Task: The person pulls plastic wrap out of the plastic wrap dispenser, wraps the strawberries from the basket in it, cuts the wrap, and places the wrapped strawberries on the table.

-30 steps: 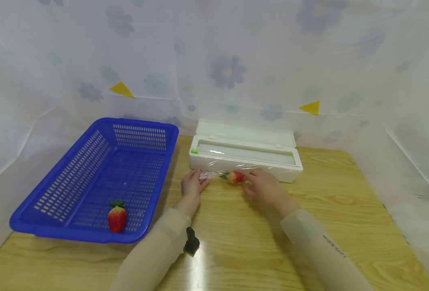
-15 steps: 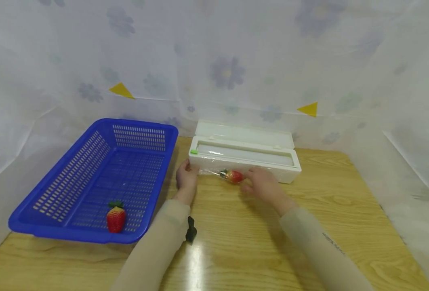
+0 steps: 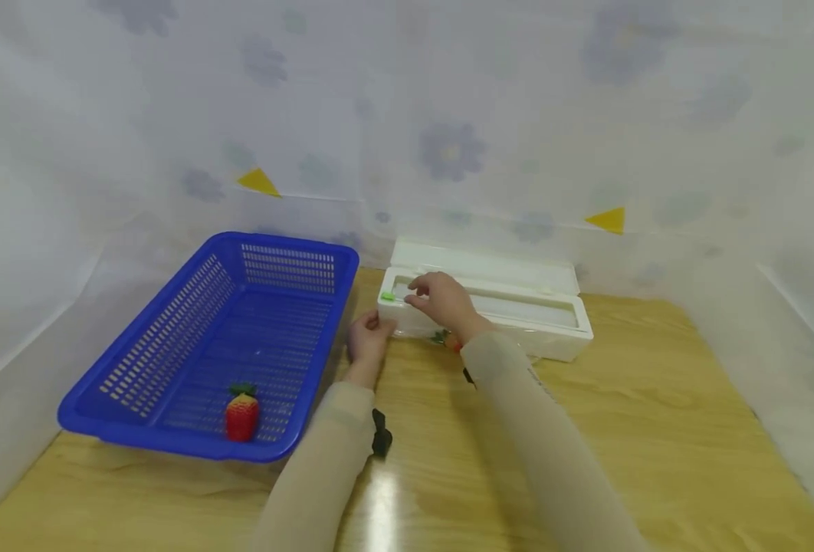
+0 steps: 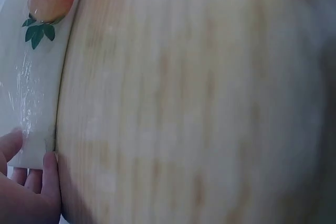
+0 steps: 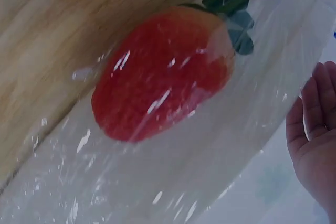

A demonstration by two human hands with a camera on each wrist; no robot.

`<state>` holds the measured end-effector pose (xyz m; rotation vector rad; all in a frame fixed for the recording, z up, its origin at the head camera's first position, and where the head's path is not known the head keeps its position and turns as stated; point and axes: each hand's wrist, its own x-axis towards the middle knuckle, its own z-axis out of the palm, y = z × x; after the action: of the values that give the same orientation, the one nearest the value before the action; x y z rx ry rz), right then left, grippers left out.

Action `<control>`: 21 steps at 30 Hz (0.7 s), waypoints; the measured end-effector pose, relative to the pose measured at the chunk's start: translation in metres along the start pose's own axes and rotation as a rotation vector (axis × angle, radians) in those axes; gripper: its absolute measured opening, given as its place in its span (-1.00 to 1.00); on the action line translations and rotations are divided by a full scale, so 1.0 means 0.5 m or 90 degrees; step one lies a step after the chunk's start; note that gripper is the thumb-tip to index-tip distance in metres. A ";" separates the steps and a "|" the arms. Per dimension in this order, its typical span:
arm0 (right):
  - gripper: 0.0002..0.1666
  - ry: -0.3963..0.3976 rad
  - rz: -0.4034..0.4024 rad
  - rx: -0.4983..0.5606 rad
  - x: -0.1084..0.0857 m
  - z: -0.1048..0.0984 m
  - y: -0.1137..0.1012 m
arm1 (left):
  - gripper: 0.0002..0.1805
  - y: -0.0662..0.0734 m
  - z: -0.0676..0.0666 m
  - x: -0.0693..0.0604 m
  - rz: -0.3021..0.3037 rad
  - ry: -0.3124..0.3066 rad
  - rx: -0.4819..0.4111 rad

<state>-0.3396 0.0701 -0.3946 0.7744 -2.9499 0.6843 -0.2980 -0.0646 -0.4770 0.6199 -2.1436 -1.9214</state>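
The white cling film dispenser lies with its lid raised and a green slider at its left end. My left hand grips that end, thumb on the front face and fingers around the corner. Above the trough hovers my right hand, fingers loosely bent and holding nothing, just right of the slider. Against the dispenser's front, a strawberry lies under clear cling film; in the head view my right forearm partly hides this strawberry.
A blue plastic basket stands on the left of the wooden table, with a second strawberry inside. Behind hangs a flowered white curtain with two yellow triangles, one of them a right-hand triangle.
My right hand has left the wrapped strawberry and moved up and left over the dispenser. The left hand has gone from the film's gathered end to the dispenser's left corner. The head view has shifted slightly.
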 end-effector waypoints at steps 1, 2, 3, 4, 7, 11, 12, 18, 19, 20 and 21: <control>-0.60 -0.001 0.004 0.020 0.005 0.006 0.001 | -0.56 -0.002 0.002 0.000 -0.001 -0.002 0.000; -0.58 0.001 0.005 0.038 0.010 0.012 0.001 | -0.55 -0.004 0.004 0.002 -0.001 -0.004 0.000; -0.57 0.005 0.004 0.055 0.014 0.017 0.001 | -0.56 -0.004 0.004 0.002 -0.001 -0.005 -0.001; -0.57 0.012 -0.001 0.066 0.017 0.021 0.001 | -0.56 -0.004 0.003 0.003 -0.001 -0.005 0.002; -0.59 0.025 -0.012 0.093 0.026 0.032 -0.001 | -0.55 -0.001 -0.002 0.003 -0.008 -0.012 0.008; -0.67 0.028 -0.028 0.090 0.031 0.043 -0.003 | -0.55 0.003 -0.006 -0.001 -0.009 -0.020 0.020; -0.69 0.027 -0.030 0.086 0.032 0.044 -0.004 | -0.56 0.003 -0.006 -0.001 -0.006 -0.019 0.023; -0.76 0.036 -0.061 0.050 0.035 0.047 -0.008 | -0.56 0.006 -0.009 -0.002 0.000 -0.023 0.007; -0.77 0.037 -0.066 0.043 0.035 0.045 -0.008 | -0.56 0.007 -0.009 -0.002 0.000 -0.025 0.003; -0.77 0.037 -0.069 0.035 0.035 0.045 -0.007 | -0.56 0.007 -0.009 -0.001 0.000 -0.027 -0.002; -0.77 0.036 -0.071 0.027 0.035 0.044 -0.006 | -0.56 0.007 -0.008 -0.001 -0.002 -0.027 -0.004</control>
<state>-0.3515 0.0503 -0.4111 0.8994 -2.8249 0.7493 -0.2963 -0.0678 -0.4727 0.5864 -2.1626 -1.9595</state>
